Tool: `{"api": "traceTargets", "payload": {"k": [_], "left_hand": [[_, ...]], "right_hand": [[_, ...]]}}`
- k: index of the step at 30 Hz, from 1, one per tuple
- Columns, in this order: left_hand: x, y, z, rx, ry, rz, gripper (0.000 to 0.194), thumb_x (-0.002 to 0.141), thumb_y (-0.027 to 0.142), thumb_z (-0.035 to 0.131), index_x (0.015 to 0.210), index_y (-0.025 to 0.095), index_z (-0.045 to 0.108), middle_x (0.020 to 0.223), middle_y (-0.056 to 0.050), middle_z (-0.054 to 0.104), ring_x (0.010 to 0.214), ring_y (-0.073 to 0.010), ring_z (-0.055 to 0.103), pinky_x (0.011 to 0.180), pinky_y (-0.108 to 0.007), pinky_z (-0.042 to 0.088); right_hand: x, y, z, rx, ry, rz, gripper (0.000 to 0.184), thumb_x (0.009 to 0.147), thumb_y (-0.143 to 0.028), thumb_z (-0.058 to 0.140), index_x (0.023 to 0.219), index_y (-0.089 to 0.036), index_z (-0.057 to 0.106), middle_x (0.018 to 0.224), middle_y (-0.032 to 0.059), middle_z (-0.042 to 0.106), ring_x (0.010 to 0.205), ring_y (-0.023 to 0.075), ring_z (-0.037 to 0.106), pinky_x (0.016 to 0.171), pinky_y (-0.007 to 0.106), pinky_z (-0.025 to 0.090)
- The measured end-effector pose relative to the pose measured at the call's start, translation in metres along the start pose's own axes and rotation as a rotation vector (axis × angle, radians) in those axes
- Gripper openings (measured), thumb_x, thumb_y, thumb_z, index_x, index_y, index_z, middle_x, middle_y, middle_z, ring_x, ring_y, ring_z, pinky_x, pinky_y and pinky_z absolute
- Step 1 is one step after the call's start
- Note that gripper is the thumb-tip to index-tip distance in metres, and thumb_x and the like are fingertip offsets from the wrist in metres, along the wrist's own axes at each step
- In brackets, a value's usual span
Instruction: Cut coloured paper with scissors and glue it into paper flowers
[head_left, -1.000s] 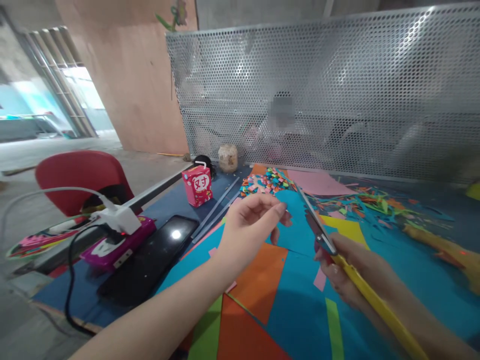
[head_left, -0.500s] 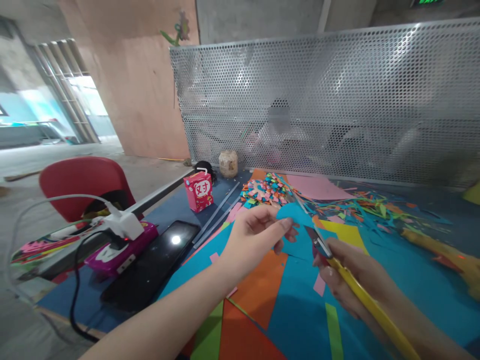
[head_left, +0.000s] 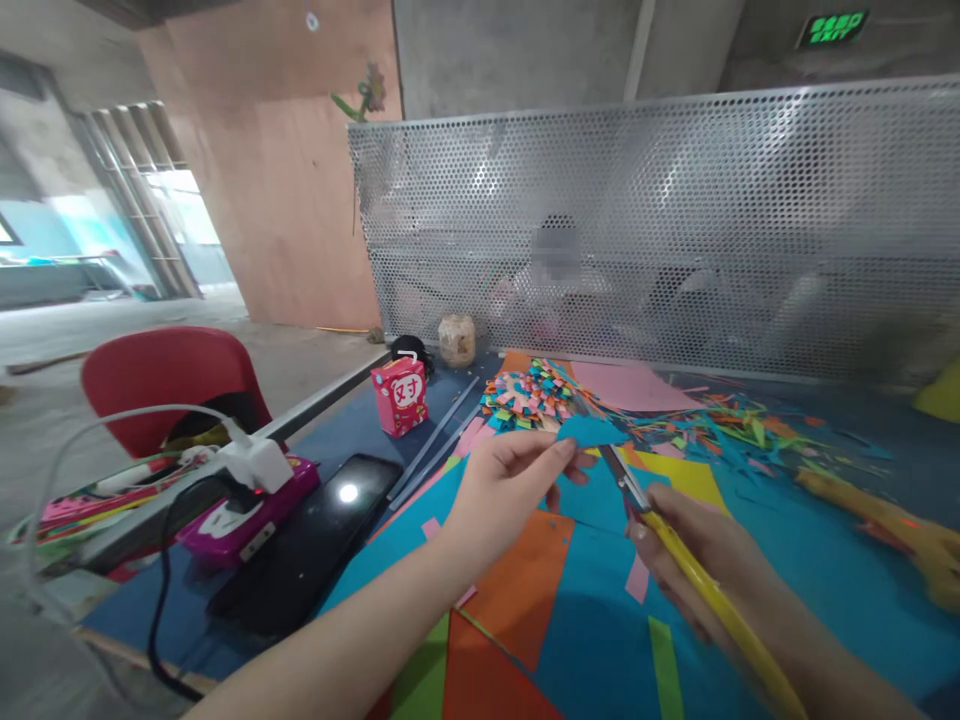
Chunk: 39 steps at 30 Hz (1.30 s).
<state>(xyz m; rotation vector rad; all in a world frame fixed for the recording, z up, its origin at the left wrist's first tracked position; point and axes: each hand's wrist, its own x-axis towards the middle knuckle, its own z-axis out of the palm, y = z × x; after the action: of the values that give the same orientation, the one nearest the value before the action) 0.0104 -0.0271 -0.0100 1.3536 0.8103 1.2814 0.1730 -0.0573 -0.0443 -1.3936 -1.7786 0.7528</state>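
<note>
My left hand [head_left: 504, 482] pinches a small piece of blue paper [head_left: 589, 431] between thumb and fingers, holding it above the table. My right hand [head_left: 694, 562] grips yellow-handled scissors [head_left: 679, 555], whose metal blades [head_left: 621, 477] point up and away, just below and right of the blue piece. The blades look nearly closed. Large sheets of blue, orange, yellow and green paper [head_left: 525, 580] lie on the table beneath both hands.
A heap of small coloured paper bits [head_left: 529, 390] lies behind my hands, with strips [head_left: 720, 425] scattered to the right. A pink drink carton [head_left: 402, 395], jar [head_left: 457, 340], black phone [head_left: 304, 540], magenta case with white charger [head_left: 251, 490] sit left. A perforated metal screen [head_left: 675, 220] stands behind; a person sits beyond it. A red chair [head_left: 169, 375] is left.
The blue piece has shrunk from a larger sheet to a small piece in my left hand. The scissors' blades dropped lower and closed. The view tilted up slightly.
</note>
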Motion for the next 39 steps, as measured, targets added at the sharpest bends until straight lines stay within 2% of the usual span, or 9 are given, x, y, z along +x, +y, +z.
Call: {"api": "traceTargets", "payload": {"k": [3,7,10,14,20,25,30,36,39], "left_hand": [[0.003,-0.002,-0.003,0.052,0.077,0.009,0.017,0.072,0.027,0.058,0.073,0.014,0.069,0.064,-0.004,0.066,0.043,-0.0068,0.048,0.044,-0.022,0.043],[0.007,-0.007,-0.007,0.011,0.159,0.025,0.02,0.068,0.024,0.061,0.084,0.016,0.069,0.068,-0.004,0.067,0.048,-0.0094,0.053,0.043,-0.022,0.045],[0.009,-0.008,-0.008,0.005,0.185,0.056,0.024,0.067,0.023,0.062,0.089,0.015,0.067,0.062,-0.002,0.063,0.046,-0.0084,0.05,0.039,-0.02,0.043],[0.009,-0.007,-0.01,0.056,0.181,0.116,0.022,0.07,0.021,0.058,0.09,0.018,0.066,0.057,0.003,0.053,0.043,-0.0051,0.046,0.043,-0.02,0.044],[0.008,-0.007,-0.01,-0.001,0.171,0.179,0.029,0.072,0.022,0.058,0.102,0.023,0.058,0.069,0.004,0.046,0.046,-0.004,0.046,0.04,-0.019,0.041],[0.007,-0.007,-0.008,-0.006,0.186,0.241,0.024,0.071,0.019,0.059,0.096,0.02,0.059,0.074,0.002,0.053,0.051,-0.0046,0.047,0.044,-0.018,0.042],[0.006,-0.005,-0.007,0.031,0.237,0.246,0.015,0.067,0.017,0.063,0.082,0.018,0.062,0.06,0.004,0.053,0.046,-0.0047,0.047,0.041,-0.017,0.042],[0.003,-0.003,-0.005,0.055,0.196,0.295,0.028,0.07,0.017,0.061,0.097,0.022,0.062,0.075,0.001,0.056,0.052,-0.0047,0.049,0.041,-0.017,0.044],[0.002,-0.002,-0.005,0.08,0.2,0.299,0.026,0.069,0.017,0.061,0.095,0.02,0.063,0.076,0.001,0.058,0.051,-0.0051,0.049,0.041,-0.017,0.044]], "right_hand": [[0.002,-0.003,-0.002,0.028,0.008,0.079,0.023,0.077,-0.041,0.044,0.068,-0.023,0.034,0.044,-0.0103,0.031,0.029,0.0057,0.026,0.03,0.021,0.023],[0.006,-0.004,-0.005,0.014,0.004,0.064,0.023,0.078,-0.041,0.041,0.067,-0.023,0.032,0.043,-0.0098,0.034,0.028,0.0059,0.029,0.03,0.021,0.023],[0.009,-0.004,-0.007,-0.071,-0.006,0.036,0.027,0.077,-0.04,0.044,0.063,-0.023,0.029,0.043,-0.0095,0.032,0.031,0.0063,0.032,0.033,0.021,0.023],[0.009,-0.005,-0.009,-0.094,-0.073,-0.017,0.026,0.077,-0.037,0.048,0.064,-0.022,0.03,0.049,-0.0082,0.033,0.039,0.0077,0.037,0.038,0.021,0.025],[0.006,-0.002,-0.008,-0.161,-0.089,-0.052,0.024,0.081,-0.04,0.04,0.068,-0.022,0.032,0.057,-0.0061,0.033,0.049,0.0095,0.033,0.045,0.023,0.026],[0.004,0.001,-0.007,-0.173,-0.104,-0.048,0.022,0.08,-0.037,0.043,0.068,-0.022,0.032,0.058,-0.0059,0.036,0.052,0.0102,0.035,0.046,0.023,0.026],[0.002,0.002,-0.007,-0.145,-0.161,-0.029,0.02,0.082,-0.039,0.039,0.072,-0.022,0.035,0.059,-0.0054,0.04,0.052,0.0107,0.04,0.045,0.023,0.027],[-0.001,-0.008,-0.01,-0.163,-0.194,-0.001,0.02,0.083,-0.039,0.038,0.073,-0.022,0.035,0.061,-0.0043,0.042,0.053,0.0113,0.042,0.047,0.025,0.03],[-0.002,-0.008,-0.01,-0.177,-0.198,0.013,0.02,0.082,-0.04,0.038,0.073,-0.022,0.035,0.062,-0.0041,0.042,0.054,0.0122,0.043,0.048,0.026,0.031]]}}
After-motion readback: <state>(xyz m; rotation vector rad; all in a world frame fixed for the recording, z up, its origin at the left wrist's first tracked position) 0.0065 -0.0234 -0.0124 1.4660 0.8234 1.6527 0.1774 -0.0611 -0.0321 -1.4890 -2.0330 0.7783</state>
